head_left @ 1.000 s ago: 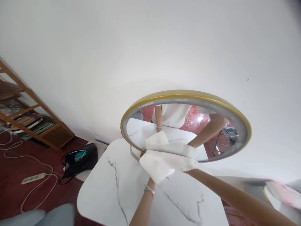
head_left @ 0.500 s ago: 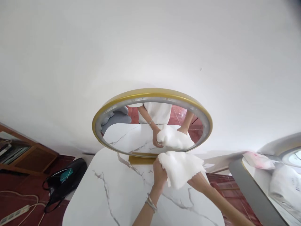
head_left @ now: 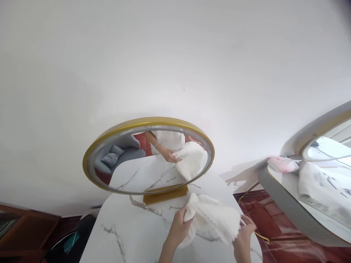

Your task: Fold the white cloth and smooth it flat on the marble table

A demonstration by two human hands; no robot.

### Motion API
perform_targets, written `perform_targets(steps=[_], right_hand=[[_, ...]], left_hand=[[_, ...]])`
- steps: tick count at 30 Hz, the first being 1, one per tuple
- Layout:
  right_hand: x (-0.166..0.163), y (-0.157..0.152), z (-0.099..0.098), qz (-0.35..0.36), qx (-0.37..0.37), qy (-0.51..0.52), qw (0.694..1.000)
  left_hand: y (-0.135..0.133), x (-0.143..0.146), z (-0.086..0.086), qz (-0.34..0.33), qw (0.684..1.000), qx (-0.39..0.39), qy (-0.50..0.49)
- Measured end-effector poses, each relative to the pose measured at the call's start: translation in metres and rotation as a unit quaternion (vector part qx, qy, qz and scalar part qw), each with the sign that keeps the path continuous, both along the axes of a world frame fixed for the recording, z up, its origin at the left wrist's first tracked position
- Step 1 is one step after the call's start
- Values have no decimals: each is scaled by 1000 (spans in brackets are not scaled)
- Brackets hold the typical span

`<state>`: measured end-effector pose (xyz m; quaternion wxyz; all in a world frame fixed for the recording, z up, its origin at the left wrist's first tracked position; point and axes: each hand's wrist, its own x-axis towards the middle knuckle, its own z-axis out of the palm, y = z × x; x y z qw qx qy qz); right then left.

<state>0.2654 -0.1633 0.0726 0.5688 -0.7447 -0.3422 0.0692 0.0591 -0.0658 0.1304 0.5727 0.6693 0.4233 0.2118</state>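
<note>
A white cloth (head_left: pixel 219 217) with a scalloped edge hangs between my two hands over the marble-patterned tabletop (head_left: pixel 115 219). My left hand (head_left: pixel 179 226) pinches its left side, fingers closed on the fabric. At the right end, my right hand (head_left: pixel 244 232) grips the cloth's edge near the table's right side. Just beyond the cloth stands an oval-looking mirror (head_left: pixel 153 160) with a gold rim, on a gold base (head_left: pixel 164 194). Its glass reflects both arms, the cloth and a pale top.
On the right is a second table (head_left: pixel 293 204) with a pink-and-white packet (head_left: pixel 283 164), a white printed bag (head_left: pixel 323 186) and another gold-rimmed mirror (head_left: pixel 307 148). A black bag (head_left: pixel 79 237) and a wooden cabinet (head_left: pixel 33 228) stand at lower left. A white wall (head_left: pixel 175 65) rises behind.
The bunched cloth is now spread wider, my hands farther apart and lower, away from the mirror. The view has turned right, showing more of the second table.
</note>
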Motion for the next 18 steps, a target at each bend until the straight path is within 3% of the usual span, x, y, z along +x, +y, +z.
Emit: perform_targets(steps=[2,3,8,14,18], right_hand=[[11,-6,5,-63,17,-37,997],[16,-9,10,-55,16,-53,997],[24,-19,47,199,-6,-13,980],[28,-15,104,136,36,82,987],[33,-13,127,132,91,140,977]], left_hand=[[-1,3,1,-3,999,12,30],[-1,5,2,-9,999,18,40],[2,14,28,-63,996,49,38],[8,5,91,-69,987,109,98],[8,-13,109,-26,969,169,181]])
